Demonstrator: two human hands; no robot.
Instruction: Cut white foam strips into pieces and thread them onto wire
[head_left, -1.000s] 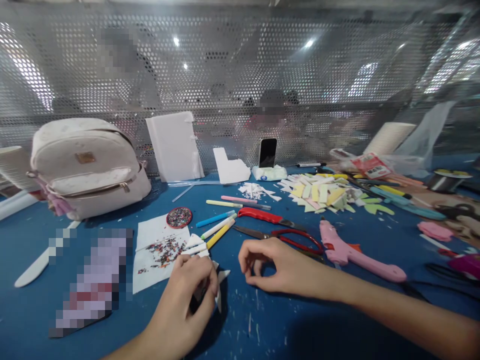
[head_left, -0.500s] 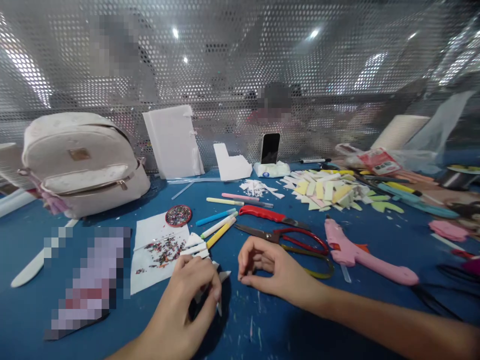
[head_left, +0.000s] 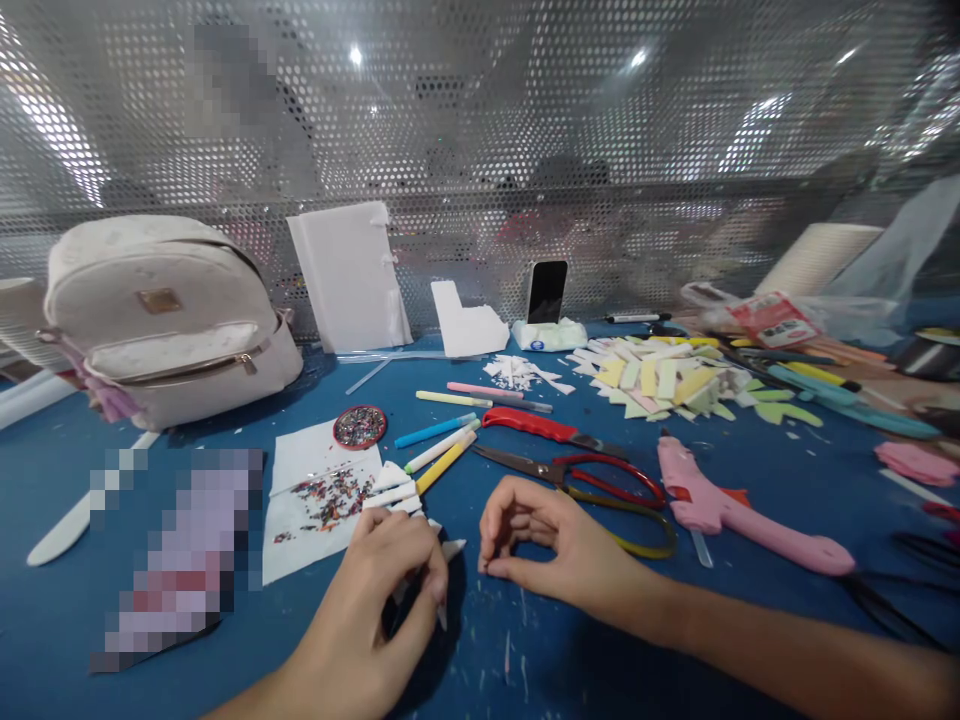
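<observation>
My left hand [head_left: 397, 590] is closed around a white piece with strip-like arms and pointed ends [head_left: 452, 549]; most of it is hidden under my fingers. To its right, my right hand [head_left: 540, 535] hovers with fingers curled and the thumb tip against the fingertips. Whatever it pinches, if anything, is too small to make out. Beside my left hand lies a white paper sheet [head_left: 292, 545] scattered with tiny colourful bits [head_left: 330, 500]. A round red-rimmed dish [head_left: 360, 427] of similar bits sits at the sheet's top edge. Dark-bladed scissors [head_left: 525, 463] lie just beyond my right hand.
Several markers [head_left: 435, 430] and a red-handled knife [head_left: 532, 425] lie ahead. A pink glue gun [head_left: 750, 520] rests at right, its cable trailing. Behind are a pile of pale cut strips [head_left: 660, 375], a phone [head_left: 547, 292] and a white backpack [head_left: 165, 330]. Perforated metal forms the back wall.
The view has shifted slightly, so the table things sit a little farther right. Both hands keep nearly the same pose, and the white piece stays in my left hand.
</observation>
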